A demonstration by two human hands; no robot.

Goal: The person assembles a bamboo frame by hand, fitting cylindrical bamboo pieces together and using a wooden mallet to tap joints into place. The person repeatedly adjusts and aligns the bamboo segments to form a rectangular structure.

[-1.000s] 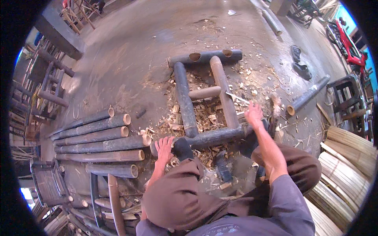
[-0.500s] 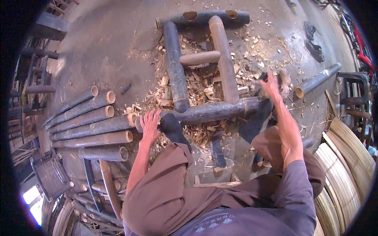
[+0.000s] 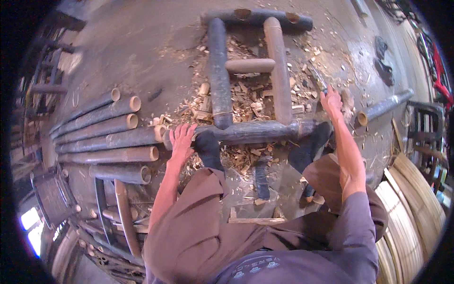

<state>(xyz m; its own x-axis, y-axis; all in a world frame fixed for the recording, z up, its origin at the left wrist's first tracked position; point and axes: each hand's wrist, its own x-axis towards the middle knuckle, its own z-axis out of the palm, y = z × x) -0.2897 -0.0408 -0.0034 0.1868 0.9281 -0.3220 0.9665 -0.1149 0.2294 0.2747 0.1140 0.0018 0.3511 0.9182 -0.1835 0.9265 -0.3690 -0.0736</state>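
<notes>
A ladder-like bamboo frame [image 3: 280, 71] lies on the floor before me, its long rails joined by a short rung [image 3: 250, 66]. Across its near end runs a thick dark bamboo pole [image 3: 255, 133]. My left hand [image 3: 181, 139] rests on the left end of that pole, its fingers spread over the top. My feet in dark socks [image 3: 208, 149] are against the same pole. Beyond its right end, my right hand [image 3: 332, 102] is closed around a slim hand tool [image 3: 318, 77] with a narrow metal blade pointing away from me; its exact kind is unclear.
Several cut bamboo poles [image 3: 106, 139] lie side by side at left. Another pole [image 3: 385, 107] lies at right, near dark sandals [image 3: 384, 71]. Wood chips [image 3: 243, 99] litter the floor around the frame. Split bamboo strips [image 3: 406, 213] are stacked at lower right.
My right hand was open and blurred by motion; now it has closed on the slim tool. My left hand has stayed on the pole's end. The view has shifted slightly.
</notes>
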